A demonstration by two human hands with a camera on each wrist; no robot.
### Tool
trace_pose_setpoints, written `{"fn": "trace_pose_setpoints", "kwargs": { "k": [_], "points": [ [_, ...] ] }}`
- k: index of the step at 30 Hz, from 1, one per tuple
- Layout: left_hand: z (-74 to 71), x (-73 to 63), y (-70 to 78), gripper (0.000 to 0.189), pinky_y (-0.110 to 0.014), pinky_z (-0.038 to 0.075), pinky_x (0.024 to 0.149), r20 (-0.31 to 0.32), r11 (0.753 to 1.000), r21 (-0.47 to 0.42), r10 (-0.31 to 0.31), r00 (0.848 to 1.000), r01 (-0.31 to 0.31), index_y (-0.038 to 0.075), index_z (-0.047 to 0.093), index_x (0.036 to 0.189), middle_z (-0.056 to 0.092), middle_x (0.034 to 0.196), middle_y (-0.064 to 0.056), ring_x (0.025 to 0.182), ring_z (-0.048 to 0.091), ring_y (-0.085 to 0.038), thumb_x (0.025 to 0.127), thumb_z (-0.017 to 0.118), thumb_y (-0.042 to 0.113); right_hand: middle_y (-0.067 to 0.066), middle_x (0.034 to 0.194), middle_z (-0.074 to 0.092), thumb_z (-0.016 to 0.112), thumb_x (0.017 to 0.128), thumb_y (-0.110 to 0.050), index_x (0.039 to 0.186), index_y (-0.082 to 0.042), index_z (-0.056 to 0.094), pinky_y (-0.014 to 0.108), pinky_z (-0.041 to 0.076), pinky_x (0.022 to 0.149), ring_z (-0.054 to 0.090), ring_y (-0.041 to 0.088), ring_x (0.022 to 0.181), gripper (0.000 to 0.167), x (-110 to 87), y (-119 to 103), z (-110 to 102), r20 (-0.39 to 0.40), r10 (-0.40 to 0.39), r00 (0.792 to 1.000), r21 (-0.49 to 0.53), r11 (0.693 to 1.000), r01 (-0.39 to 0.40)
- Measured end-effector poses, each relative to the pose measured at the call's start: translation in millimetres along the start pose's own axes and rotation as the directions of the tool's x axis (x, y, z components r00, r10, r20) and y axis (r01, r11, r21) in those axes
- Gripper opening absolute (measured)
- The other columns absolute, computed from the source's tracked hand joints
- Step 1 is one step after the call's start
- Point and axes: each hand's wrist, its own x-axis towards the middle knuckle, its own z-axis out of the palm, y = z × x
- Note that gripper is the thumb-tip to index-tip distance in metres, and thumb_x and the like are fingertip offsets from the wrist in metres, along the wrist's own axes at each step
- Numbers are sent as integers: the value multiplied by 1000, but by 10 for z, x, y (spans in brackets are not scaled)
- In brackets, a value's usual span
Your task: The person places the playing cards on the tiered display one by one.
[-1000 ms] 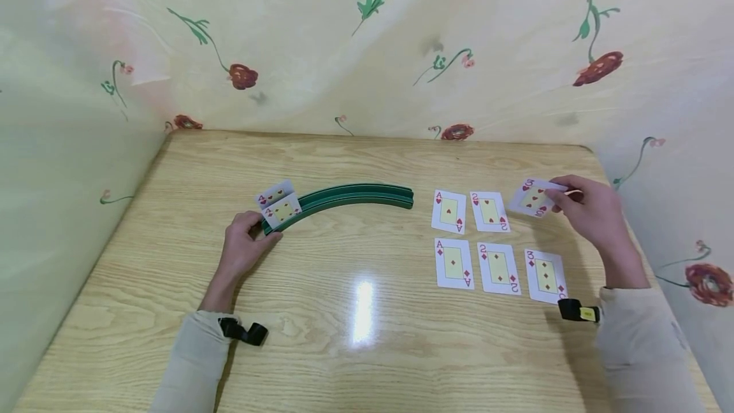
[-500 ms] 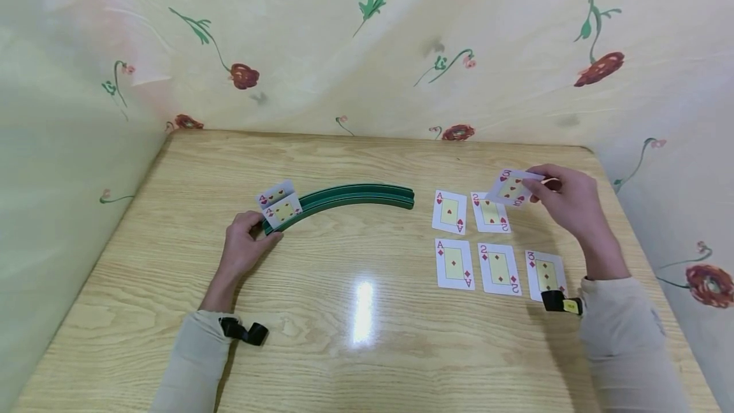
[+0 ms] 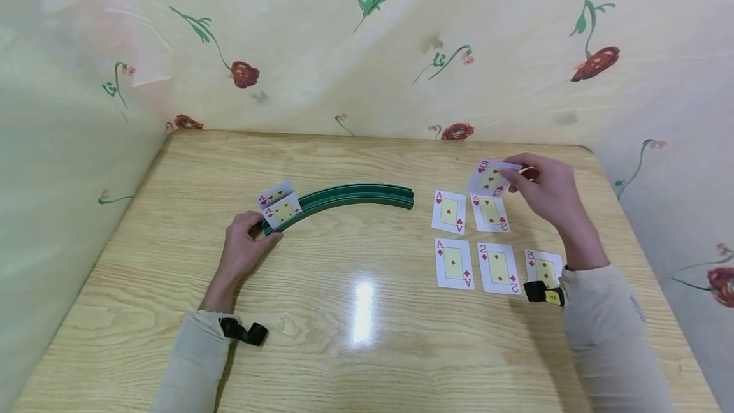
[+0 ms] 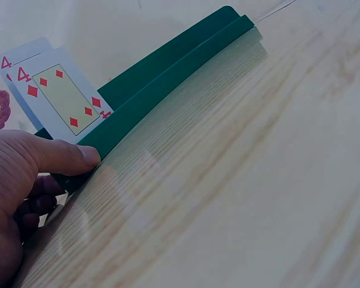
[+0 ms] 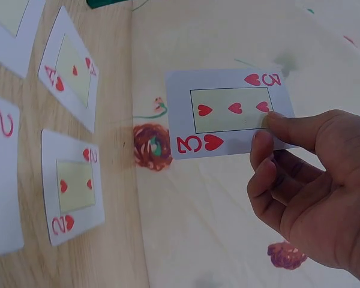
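My left hand (image 3: 245,246) grips the near left end of a curved green card holder (image 3: 361,195), its thumb on the front wall in the left wrist view. Two cards stand in that end: the four of diamonds (image 4: 63,99) in front, the four of hearts (image 3: 274,192) partly hidden behind it. Between thumb and fingers, my right hand (image 3: 545,187) pinches the three of hearts (image 5: 231,114) by one end, raised above the table. In the head view the held card overlaps the top of the two of hearts (image 3: 490,214), which lies flat.
The ace of hearts (image 3: 449,211) lies left of the two of hearts. In a nearer row are the ace of diamonds (image 3: 453,264), two of diamonds (image 3: 498,268) and three of diamonds (image 3: 541,266), partly covered by the right wrist strap. Flowered cloth (image 3: 298,37) hangs behind the wooden table (image 3: 321,311).
My right hand has moved left and slightly away from me with the three of hearts, from beside the two of hearts to over its top edge. The left hand and card holder have stayed still.
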Motion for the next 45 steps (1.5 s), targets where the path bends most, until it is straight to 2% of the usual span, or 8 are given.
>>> {"fn": "trace_pose_setpoints", "kwargs": {
  "k": [5, 9, 12, 19, 29, 32, 38, 45],
  "points": [
    [0, -1, -2, 37, -13, 37, 81, 1, 1000, -3, -7, 1000, 7, -7, 68, 116, 66, 115, -24, 105, 51, -25, 83, 80, 5, 26, 95, 72, 64, 98, -10, 109, 2, 71, 14, 38, 51, 50, -14, 60, 19, 66, -106, 68, 4, -46, 999, 14, 999, 46],
    [0, 0, -8, 37, -13, 37, 80, -1, 1000, -5, -3, 1000, 3, -6, 68, 116, 66, 114, -24, 104, 51, -24, 83, 80, 5, 26, 95, 72, 64, 97, -9, 109, 3, 71, 13, 41, 53, 54, -10, 61, 18, 114, -186, 121, 9, -70, 997, 39, 997, 70],
    [-1, 3, -12, 37, -14, 37, 79, -3, 1000, -6, 2, 1000, -2, -6, 69, 116, 67, 113, -24, 102, 51, -24, 82, 80, 4, 25, 95, 73, 64, 97, -9, 109, 3, 71, 12, 42, 55, 56, -5, 61, 18, 151, -253, 160, 20, -77, 997, 52, 996, 76],
    [-11, 9, -8, 37, -16, 37, 80, -7, 1000, -3, 4, 1000, -4, -6, 69, 115, 67, 113, -23, 102, 51, -25, 82, 81, 5, 25, 99, 72, 64, 97, -8, 111, 3, 70, 14, 44, 57, 55, -7, 61, 19, 259, -452, 271, 54, -59, 997, 78, 995, 55],
    [-9, 14, 4, 37, -16, 37, 82, -6, 1000, -12, 6, 1000, -6, -7, 69, 115, 67, 114, -24, 104, 51, -25, 82, 80, 4, 24, 104, 72, 62, 98, -9, 115, 3, 70, 15, 45, 58, 66, 27, 72, 21, 381, -691, 441, 115, -71, 991, 114, 992, 57],
    [-7, 19, 4, 37, -16, 37, 82, -3, 1000, -14, 7, 1000, -7, -7, 69, 116, 67, 114, -24, 104, 51, -26, 82, 80, 4, 25, 104, 72, 62, 98, -9, 115, 3, 70, 14, 45, 59, 67, 32, 75, 22, 400, -722, 489, 133, -86, 987, 122, 990, 70],
    [-9, 20, 1, 36, -16, 37, 83, -5, 1000, -10, 0, 1000, 0, -6, 69, 115, 67, 114, -24, 104, 51, -25, 83, 80, 4, 23, 104, 72, 62, 98, -9, 113, 2, 70, 18, 43, 60, 67, 30, 75, 20, 452, -785, 626, 157, -97, 983, 126, 989, 77],
    [-3, 10, 6, 37, -18, 39, 82, 3, 1000, -5, -4, 1000, 4, -6, 69, 116, 68, 113, -23, 103, 51, -25, 83, 80, 5, 23, 101, 72, 63, 97, -6, 111, 3, 71, 19, 44, 58, 68, 30, 72, 17, 483, -877, 781, 147, -150, 978, 155, 980, 127]
  ]
}}
